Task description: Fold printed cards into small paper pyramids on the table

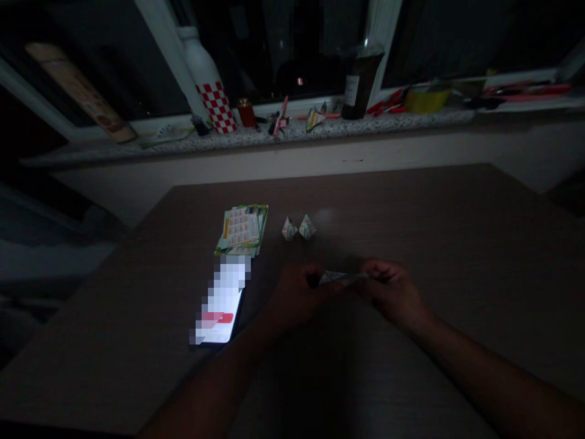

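Between my two hands is a small piece of folded paper (336, 277), pale and partly hidden by the fingers. My left hand (305, 289) pinches its left end. At the other end, my right hand (388, 286) grips the paper between thumb and fingers. Just beyond the hands, two small folded paper shapes (306, 227) stand side by side on the table. A stack of printed paper sheets (241, 230), green-edged with orange print, lies to their left. The light is dim, so the exact folds cannot be made out.
A lit phone (222, 302) lies on the wooden table (434, 231) left of my left hand. Along the granite windowsill (292, 134) behind stand a red-and-white checked bottle (214, 100), a small jar (246, 113), a dark labelled container (359, 85) and a yellow roll (427, 99).
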The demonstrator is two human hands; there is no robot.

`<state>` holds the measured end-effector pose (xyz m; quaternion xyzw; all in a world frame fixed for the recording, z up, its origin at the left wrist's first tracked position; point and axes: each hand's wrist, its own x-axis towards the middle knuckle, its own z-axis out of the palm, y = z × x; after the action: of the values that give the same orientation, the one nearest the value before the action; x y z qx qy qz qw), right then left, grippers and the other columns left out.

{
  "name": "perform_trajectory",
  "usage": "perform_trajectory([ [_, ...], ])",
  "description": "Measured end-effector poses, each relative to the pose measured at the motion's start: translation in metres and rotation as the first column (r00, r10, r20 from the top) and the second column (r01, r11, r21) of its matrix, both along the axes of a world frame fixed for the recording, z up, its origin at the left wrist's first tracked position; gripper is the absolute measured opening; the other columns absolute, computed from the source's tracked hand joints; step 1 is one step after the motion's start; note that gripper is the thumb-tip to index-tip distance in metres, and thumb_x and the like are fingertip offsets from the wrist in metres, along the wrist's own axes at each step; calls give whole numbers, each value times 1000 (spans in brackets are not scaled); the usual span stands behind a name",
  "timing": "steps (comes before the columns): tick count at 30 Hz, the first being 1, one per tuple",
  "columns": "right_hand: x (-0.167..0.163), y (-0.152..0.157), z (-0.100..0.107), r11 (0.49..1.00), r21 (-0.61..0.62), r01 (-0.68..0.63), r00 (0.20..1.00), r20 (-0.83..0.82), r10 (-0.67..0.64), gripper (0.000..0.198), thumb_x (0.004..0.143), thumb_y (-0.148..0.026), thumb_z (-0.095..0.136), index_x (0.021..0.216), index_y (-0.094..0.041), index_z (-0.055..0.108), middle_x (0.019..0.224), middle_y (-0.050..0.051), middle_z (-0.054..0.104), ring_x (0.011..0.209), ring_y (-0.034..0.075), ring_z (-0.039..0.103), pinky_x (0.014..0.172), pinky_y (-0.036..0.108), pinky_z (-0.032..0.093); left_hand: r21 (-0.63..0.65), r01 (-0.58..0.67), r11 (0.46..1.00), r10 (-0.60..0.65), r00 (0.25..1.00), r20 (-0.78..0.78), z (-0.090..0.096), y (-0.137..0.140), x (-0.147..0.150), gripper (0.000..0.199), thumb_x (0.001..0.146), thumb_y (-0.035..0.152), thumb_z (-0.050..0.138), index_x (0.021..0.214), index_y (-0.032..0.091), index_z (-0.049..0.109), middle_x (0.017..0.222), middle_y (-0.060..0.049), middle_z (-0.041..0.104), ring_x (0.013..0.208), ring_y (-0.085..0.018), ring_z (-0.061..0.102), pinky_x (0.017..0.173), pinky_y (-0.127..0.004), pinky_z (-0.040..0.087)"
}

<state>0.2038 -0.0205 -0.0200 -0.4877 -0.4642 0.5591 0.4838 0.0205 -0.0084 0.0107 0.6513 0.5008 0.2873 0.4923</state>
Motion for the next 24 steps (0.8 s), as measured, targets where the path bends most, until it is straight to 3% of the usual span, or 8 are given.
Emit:
perform_trajectory([
  [6, 10, 6, -6, 999, 30, 15, 991, -136, -10, 8, 66, -19, 64, 64, -18, 56, 42, -7, 50, 40, 9, 45, 47, 24, 40, -124, 13, 992, -2, 996, 87, 4, 4, -5, 24, 68, 36, 70, 65, 14, 63, 56, 3, 56, 48, -8, 44, 44, -19, 30],
  [9, 14, 8, -1, 996, 83, -22, 990, -140, 33, 11, 69, -25, 67, 68, -18, 58, 49, -4, 56, 45, 11, 52, 51, 25, 44, -145, -8, 989, 25, 993, 118, 3, 5, -6, 21, 68, 32, 71, 63, 14, 63, 57, 2, 58, 50, -8, 47, 48, -19, 34],
  [12, 11, 6, 5, 995, 89, -35, 998, -42, 39, 22, 65, -31, 73, 78, -16, 63, 61, 1, 65, 53, 13, 59, 49, 23, 46, -142, -8, 990, 30, 988, 150, 0, 5, -5, 20, 68, 32, 71, 64, 14, 63, 57, 2, 58, 51, -9, 49, 49, -20, 34],
  [16, 4, -1, 9, 983, 184, 18, 980, 191, -54, 19, 66, -33, 72, 69, -17, 64, 58, 1, 65, 49, 12, 58, 44, 21, 45, -104, 22, 994, -6, 988, 151, -3, 1, -1, 22, 72, 35, 69, 71, 14, 63, 62, 1, 60, 55, -10, 52, 51, -21, 37],
  [18, 3, -4, 10, 946, 323, 23, 943, 308, -128, 13, 69, -30, 70, 68, -18, 65, 58, 1, 66, 49, 13, 59, 45, 22, 46, 9, 6, 1000, -7, 997, 81, -4, -1, 0, 20, 74, 35, 67, 76, 15, 64, 67, 0, 62, 61, -12, 55, 54, -22, 40],
  [20, 5, -6, 11, 879, 475, -32, 897, 402, -185, 6, 70, -24, 68, 69, -19, 66, 64, 2, 69, 56, 15, 63, 51, 25, 50, 225, -33, 974, 38, 999, -17, -3, -3, 0, 19, 74, 31, 66, 86, 17, 63, 79, -2, 65, 73, -16, 59, 64, -26, 45],
  [24, 9, -9, 13, 729, 661, -180, 840, 489, -235, 3, 73, -18, 66, 75, -20, 67, 74, 4, 71, 66, 17, 67, 59, 28, 53, 655, 15, 755, 90, 988, -125, -1, -8, 1, 22, 74, 22, 63, 96, 18, 60, 103, -8, 62, 98, -21, 56, 87, -35, 44],
])
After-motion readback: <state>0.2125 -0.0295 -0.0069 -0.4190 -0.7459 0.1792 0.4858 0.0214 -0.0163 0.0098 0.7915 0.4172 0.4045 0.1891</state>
